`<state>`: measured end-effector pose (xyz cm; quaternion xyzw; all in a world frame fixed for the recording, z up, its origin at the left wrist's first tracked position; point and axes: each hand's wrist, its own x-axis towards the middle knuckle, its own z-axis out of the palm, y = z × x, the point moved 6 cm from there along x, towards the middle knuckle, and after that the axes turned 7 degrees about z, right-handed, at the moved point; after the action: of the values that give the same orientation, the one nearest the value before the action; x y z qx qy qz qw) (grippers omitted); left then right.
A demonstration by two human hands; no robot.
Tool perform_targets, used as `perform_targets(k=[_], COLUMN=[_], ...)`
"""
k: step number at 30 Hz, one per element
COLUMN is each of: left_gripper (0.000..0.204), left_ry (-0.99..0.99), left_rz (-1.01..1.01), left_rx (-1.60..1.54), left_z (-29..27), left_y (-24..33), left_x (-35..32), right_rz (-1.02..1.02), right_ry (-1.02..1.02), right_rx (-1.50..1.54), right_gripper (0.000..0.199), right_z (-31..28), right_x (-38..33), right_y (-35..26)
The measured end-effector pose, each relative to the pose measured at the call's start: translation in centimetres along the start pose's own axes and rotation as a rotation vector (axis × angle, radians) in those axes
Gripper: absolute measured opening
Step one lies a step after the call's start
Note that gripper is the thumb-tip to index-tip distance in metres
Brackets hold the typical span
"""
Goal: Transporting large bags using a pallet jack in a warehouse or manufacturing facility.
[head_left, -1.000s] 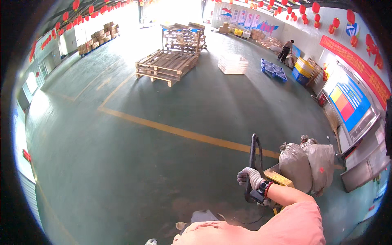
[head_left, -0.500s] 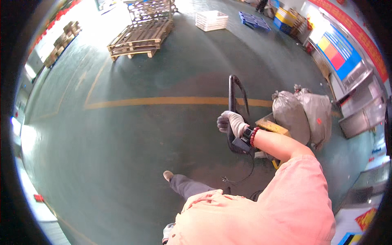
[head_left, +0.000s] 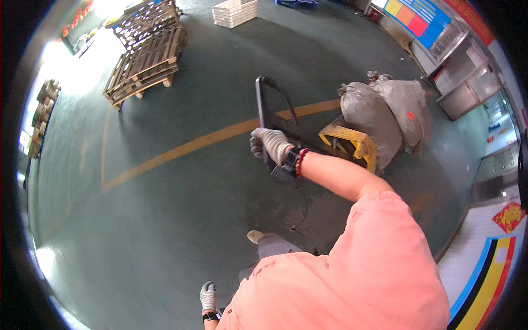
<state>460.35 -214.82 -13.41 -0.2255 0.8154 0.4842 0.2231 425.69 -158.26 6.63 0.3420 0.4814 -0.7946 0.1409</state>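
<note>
My right hand (head_left: 271,145), in a striped knit work glove, is wrapped round the side of the black loop handle (head_left: 260,102) of a pallet truck. The truck's yellow body (head_left: 357,137) is scuffed and stands just beyond my forearm. Two large grey filled sacks (head_left: 371,113), tied at the top, stand upright behind the body; whatever they rest on is hidden. My left hand (head_left: 208,297), gloved too, hangs low at my left side. Its fingers look loosely stretched, with nothing seen in them.
Stacked wooden pallets (head_left: 144,60) stand at the far left, beside a white plastic crate (head_left: 235,13). A yellow floor line (head_left: 181,151) crosses the green floor. Metal cabinets (head_left: 459,96) line the right wall. A thin cable (head_left: 300,220) hangs below the handle.
The view has turned right, so pallets and crate sit farther left. The handle and my right hand have shifted left, with more yellow body showing. My left hand has come further into view.
</note>
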Motion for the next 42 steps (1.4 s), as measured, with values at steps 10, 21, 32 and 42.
perform_targets(k=[10,21,32,42], left_gripper=[0.026,0.032,0.023,0.018], left_ry=[-0.354,-0.345,-0.649,-0.205], left_rz=[0.153,0.633,1.382,1.405], left_rx=[0.216,0.055,0.597,0.861], left_z=[8.7,0.2,0.9,3.8], left_y=[11.3,58.7,92.8,79.5], left_x=[-5.8,-20.2,-34.0,-47.2], right_rz=[-0.045,0.042,-0.939,-0.376], right_ry=[-0.046,-0.053,-0.013,-0.294], right_rx=[-0.079,-0.130,-1.180,-0.893], right_gripper=[0.019,0.024,0.024,0.040], right_z=[-1.1,3.7,15.9,2.8], right_x=[-12.8,-33.4,-42.8,-62.7], right_y=[-0.9,-14.6,-20.4,-16.5])
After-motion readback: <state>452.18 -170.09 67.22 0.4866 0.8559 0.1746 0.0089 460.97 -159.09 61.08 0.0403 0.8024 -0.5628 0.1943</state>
